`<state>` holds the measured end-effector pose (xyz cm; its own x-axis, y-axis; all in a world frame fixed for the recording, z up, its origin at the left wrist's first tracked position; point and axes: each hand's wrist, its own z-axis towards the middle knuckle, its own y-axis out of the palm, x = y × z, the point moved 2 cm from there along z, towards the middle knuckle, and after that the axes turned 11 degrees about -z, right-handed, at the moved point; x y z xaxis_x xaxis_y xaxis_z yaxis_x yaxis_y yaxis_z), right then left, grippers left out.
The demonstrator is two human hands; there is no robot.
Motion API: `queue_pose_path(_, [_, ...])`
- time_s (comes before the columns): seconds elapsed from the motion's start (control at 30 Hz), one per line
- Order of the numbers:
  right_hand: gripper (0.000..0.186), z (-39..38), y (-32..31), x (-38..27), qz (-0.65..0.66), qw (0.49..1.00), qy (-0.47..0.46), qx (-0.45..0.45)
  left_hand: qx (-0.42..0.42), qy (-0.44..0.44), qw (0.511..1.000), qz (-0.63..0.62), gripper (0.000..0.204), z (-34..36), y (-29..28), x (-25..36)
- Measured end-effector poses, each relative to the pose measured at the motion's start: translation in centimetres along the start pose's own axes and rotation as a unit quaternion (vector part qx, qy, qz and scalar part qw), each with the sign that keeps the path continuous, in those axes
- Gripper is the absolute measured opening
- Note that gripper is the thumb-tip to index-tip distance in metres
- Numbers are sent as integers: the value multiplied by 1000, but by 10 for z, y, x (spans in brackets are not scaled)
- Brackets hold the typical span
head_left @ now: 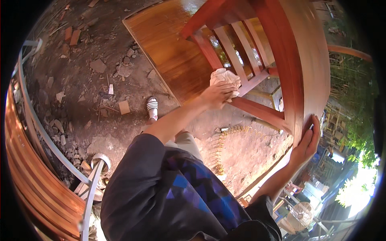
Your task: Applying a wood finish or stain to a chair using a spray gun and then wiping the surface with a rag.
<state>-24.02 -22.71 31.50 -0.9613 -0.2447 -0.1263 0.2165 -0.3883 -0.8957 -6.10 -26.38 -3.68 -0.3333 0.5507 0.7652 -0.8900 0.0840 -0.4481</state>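
Note:
A reddish-brown wooden furniture frame with slats [295, 60], perhaps a chair or bench, stands tilted in front of me. My left hand [219, 93] is closed on a crumpled pale cloth [225, 77]. The cloth lies against the corner where a slatted side meets a lower rail [261, 112]. My right hand [307, 140] is at the near end of the frame's broad, smooth board [315, 52]. Its fingers stretch along the board's edge, with the thumb bent inward. What its palm touches is hidden.
A glossy brown wooden panel [161, 36] lies beyond the frame. Below the rail a coiled yellow hose [220, 148] crosses the dirt floor. Broken bricks and rubble [124, 68] litter the left side. A slatted wooden bench [40, 180] with grey metal tubing [34, 108] stands at far left. A fan [301, 213] is at lower right.

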Motion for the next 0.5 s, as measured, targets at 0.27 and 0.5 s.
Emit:
queue_pose_path(0.27, [40, -1, -2, 0, -7, 1000, 6, -12, 279, -52, 945, 163, 31, 39, -106, -76])
queue_pose_path(0.5, [39, 4, -5, 8, 30, 999, -14, -7, 158, 48, 985, -42, 29, 5, -12, 3])
